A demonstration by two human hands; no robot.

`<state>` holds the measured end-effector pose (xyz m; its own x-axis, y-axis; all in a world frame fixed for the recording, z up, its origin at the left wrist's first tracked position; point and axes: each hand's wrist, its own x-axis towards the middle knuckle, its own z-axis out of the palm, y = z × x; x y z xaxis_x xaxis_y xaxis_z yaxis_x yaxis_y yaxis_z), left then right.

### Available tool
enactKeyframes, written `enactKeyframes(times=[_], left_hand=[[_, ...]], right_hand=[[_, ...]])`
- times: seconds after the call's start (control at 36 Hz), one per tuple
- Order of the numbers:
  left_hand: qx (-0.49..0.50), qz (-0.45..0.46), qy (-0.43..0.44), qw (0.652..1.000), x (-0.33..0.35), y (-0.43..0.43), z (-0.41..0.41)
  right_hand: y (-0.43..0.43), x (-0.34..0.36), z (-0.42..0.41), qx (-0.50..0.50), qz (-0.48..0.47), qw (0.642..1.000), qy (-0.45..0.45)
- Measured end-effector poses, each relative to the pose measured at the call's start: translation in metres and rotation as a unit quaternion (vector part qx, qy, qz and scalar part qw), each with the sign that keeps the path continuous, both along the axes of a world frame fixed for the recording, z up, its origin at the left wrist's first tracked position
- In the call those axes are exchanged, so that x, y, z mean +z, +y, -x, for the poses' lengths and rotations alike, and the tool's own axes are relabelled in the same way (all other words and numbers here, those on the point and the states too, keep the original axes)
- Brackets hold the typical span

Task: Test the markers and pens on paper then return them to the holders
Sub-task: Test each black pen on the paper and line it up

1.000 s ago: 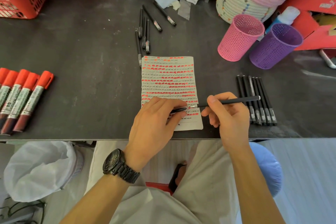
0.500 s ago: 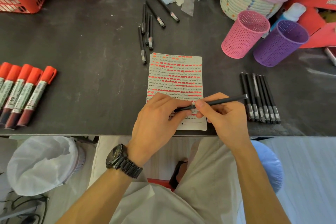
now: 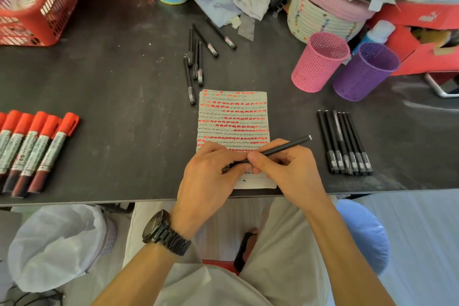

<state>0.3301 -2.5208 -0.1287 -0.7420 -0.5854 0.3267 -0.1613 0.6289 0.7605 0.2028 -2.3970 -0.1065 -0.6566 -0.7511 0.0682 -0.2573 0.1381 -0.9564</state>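
A: Right hand (image 3: 285,171)?
B: Closed round the black pen (image 3: 285,148). Thumb and curled fingers clamped on the barrel near its front, rear end slanting up and to the right, clear of the table.
A: And the left hand (image 3: 211,176)?
B: Fingers bent, pinching the front end of that same pen, pressed up against the right thumb. Cap on or off: impossible to tell, hidden under the fingers.
A: Where, exactly?
B: Over the lower part of the paper (image 3: 233,117), a sheet full of red dashes and thin scribbled lines, lying at the near edge of the dark table (image 3: 124,107).
A: Other pens?
B: Row of black pens (image 3: 345,144) laid side by side, just right of the sheet. Loose bunch of black pens (image 3: 198,57) beyond its top left corner. Red markers (image 3: 37,149) lined up at far left. Pink holder (image 3: 320,62) and purple holder (image 3: 365,72) standing close together at back right.
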Motion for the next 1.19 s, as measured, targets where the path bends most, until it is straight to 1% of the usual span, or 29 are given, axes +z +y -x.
enactKeyframes(times=[0.11,0.19,0.25,0.31,0.36,0.39,0.47,0.56,0.61,0.67,0.72,0.83,0.92,1.06,1.19], left_hand=[[-0.007,-0.003,-0.01,1.0,0.002,0.0,0.001],[-0.009,0.017,-0.046,0.999,0.002,0.002,0.001],[-0.008,0.044,-0.074,0.996,0.002,0.003,0.0],[-0.003,0.06,-0.081,0.995,0.002,0.002,-0.001],[0.007,0.05,-0.08,0.996,0.003,0.0,-0.002],[0.01,0.045,-0.082,0.996,0.003,-0.001,-0.002],[0.008,0.063,-0.085,0.994,0.003,-0.003,-0.001],[-0.002,0.088,-0.096,0.991,0.0,-0.001,0.0],[-0.003,0.102,-0.104,0.989,-0.003,0.0,0.001],[-0.002,0.114,-0.106,0.988,-0.005,0.0,0.001],[-0.001,0.124,-0.105,0.987,-0.006,0.0,0.001],[-0.001,0.136,-0.109,0.985,-0.006,0.001,-0.002],[-0.003,0.141,-0.114,0.983,-0.006,0.002,-0.008],[-0.002,0.135,-0.12,0.984,-0.005,0.002,-0.017],[0.002,0.137,-0.12,0.983,-0.006,0.002,-0.023]], right_hand=[[0.001,-0.003,-0.002,-0.017,-0.001,1.0,0.002],[0.002,-0.002,-0.001,-0.04,0.02,0.999,-0.013],[0.004,-0.001,0.002,-0.094,0.034,0.994,-0.034],[0.009,0.003,0.009,-0.165,0.056,0.981,-0.087],[0.019,0.009,0.021,-0.212,0.073,0.967,-0.122],[0.026,0.012,0.028,-0.225,0.079,0.964,-0.121],[0.056,0.023,0.056,-0.242,0.053,0.966,-0.078],[0.09,0.034,0.086,-0.251,-0.034,0.967,-0.021],[0.108,0.039,0.104,-0.253,-0.104,0.961,0.026],[0.121,0.041,0.117,-0.265,-0.156,0.95,0.055],[0.127,0.041,0.125,-0.276,-0.219,0.931,0.097],[0.125,0.032,0.133,-0.268,-0.318,0.896,0.156],[0.118,0.026,0.133,-0.266,-0.339,0.886,0.174],[0.113,0.022,0.131,-0.288,-0.33,0.88,0.184],[0.11,0.018,0.126,-0.312,-0.344,0.86,0.211]])
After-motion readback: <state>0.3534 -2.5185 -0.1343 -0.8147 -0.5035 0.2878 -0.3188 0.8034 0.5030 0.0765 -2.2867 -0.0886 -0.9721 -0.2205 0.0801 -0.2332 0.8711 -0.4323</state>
